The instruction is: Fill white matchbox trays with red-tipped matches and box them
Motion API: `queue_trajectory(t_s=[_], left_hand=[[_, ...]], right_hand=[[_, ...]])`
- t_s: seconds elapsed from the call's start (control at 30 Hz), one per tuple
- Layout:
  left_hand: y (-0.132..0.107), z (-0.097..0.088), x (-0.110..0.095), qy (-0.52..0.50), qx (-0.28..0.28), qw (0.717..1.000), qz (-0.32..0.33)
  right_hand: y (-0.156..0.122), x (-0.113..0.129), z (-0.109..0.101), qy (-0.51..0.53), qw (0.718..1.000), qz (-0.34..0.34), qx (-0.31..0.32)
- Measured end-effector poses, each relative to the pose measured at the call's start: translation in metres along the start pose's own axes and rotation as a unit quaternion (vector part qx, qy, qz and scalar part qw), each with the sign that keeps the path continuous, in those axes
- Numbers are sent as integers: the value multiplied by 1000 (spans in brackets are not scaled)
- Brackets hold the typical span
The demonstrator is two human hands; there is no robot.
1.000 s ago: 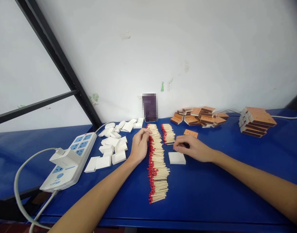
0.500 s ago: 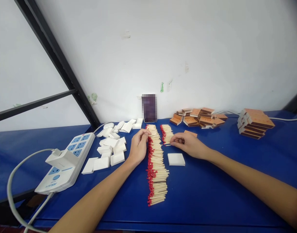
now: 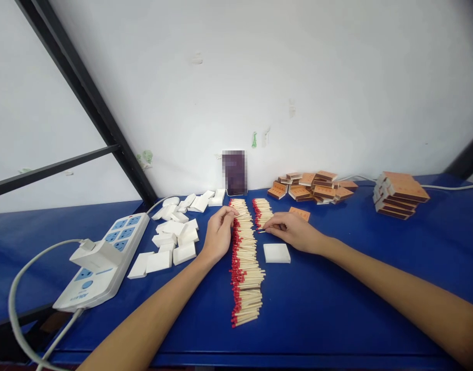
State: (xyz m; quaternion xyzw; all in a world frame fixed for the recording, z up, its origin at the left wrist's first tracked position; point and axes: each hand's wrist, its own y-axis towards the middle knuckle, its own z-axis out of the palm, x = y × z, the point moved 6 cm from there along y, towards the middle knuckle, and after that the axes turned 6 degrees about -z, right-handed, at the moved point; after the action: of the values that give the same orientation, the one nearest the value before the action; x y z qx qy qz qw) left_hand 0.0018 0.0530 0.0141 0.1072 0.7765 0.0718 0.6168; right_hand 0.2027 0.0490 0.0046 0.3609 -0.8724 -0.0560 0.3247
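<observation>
A long row of red-headed matches point(image 3: 246, 268) runs toward me on the blue table, heads to the left. Beside its far end lies a shorter row of matches point(image 3: 263, 211). My left hand point(image 3: 220, 234) is at the far left side of the long row, thumb and fingers pinched at a match whose pale stick partly shows. My right hand point(image 3: 292, 232) pinches a single match point(image 3: 260, 231) at the near end of the short row. Just below that hand lies a white matchbox tray point(image 3: 276, 253). An orange matchbox sleeve point(image 3: 301, 213) lies behind its knuckles.
White trays point(image 3: 172, 232) lie scattered at left, beside a power strip point(image 3: 105, 263) with a plugged-in charger and cable. Orange matchboxes point(image 3: 314, 186) are heaped at the back; a stack of matchboxes point(image 3: 401, 195) stands farther right. A blurred phone-like screen point(image 3: 235, 172) leans on the wall.
The view has shifted slightly, so everything sits a little farther left. My right hand has moved slightly left with the match, closer to the short row. My left hand has barely moved.
</observation>
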Motion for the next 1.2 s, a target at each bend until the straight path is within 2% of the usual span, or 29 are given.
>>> queue_trajectory(t_s=[0.37,0.63,0.83,1.2], left_hand=[[-2,1,-4,20,6,1000,4],[-3,0,0,10,-3,1000,-7],[-4,0,-1,9,-3,1000,-6],[-4,1,-2,25,2,1000,2]], right_hand=[[-3,0,0,18,999,29,-3],[-3,5,-3,-2,1000,22,-1],[-5,6,-7,-1,999,31,-22],[-6,10,-7,-19,1000,3,-3]])
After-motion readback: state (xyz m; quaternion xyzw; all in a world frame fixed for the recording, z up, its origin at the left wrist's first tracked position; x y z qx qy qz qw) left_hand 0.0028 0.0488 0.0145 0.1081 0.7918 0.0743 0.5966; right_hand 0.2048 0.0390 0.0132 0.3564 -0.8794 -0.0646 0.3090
